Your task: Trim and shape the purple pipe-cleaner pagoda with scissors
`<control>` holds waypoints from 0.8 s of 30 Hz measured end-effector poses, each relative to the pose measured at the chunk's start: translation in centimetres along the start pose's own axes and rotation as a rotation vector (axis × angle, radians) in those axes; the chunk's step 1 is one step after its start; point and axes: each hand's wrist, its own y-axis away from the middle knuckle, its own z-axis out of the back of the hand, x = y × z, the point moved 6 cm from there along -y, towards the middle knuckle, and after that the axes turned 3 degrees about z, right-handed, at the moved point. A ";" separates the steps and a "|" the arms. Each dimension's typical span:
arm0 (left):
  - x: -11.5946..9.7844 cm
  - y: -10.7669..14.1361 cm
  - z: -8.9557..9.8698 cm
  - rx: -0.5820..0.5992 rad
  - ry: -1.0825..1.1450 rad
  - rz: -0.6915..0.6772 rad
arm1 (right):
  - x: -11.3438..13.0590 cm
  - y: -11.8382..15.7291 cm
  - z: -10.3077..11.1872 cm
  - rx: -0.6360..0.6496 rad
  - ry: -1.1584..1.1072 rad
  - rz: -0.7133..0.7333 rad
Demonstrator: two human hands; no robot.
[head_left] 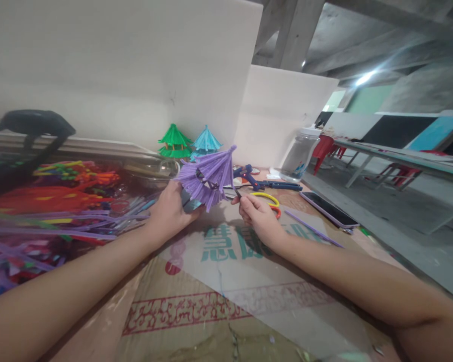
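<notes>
A purple pavilion model, made of fuzzy pipe cleaners with two tiers of roof, is tilted in the air with its peak to the right. My left hand is closed around its lower end, and the roof hides some fingertips. My right hand pinches a thin dark tool just right of the model; its exact kind is unclear. Behind the model stand a green pavilion model and a light blue one. Scissors with yellow and orange handles lie beyond my right hand.
Pipe cleaners in many colours heap at the left, below a blurred black object. A glue gun, a water bottle, a phone and a loose purple pipe cleaner lie or stand toward the right. White boards rise behind.
</notes>
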 end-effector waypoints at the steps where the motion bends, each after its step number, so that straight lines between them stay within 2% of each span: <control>1: 0.0 0.0 0.0 -0.001 0.001 -0.002 | 0.0 0.0 0.0 -0.001 0.005 0.003; 11: 0.3 0.0 -0.1 -0.037 -0.010 0.001 | 0.1 0.1 -0.2 0.002 -0.044 -0.033; 24: 0.7 0.0 -0.2 -0.031 0.007 0.037 | 0.3 0.0 -0.2 -0.002 -0.006 0.018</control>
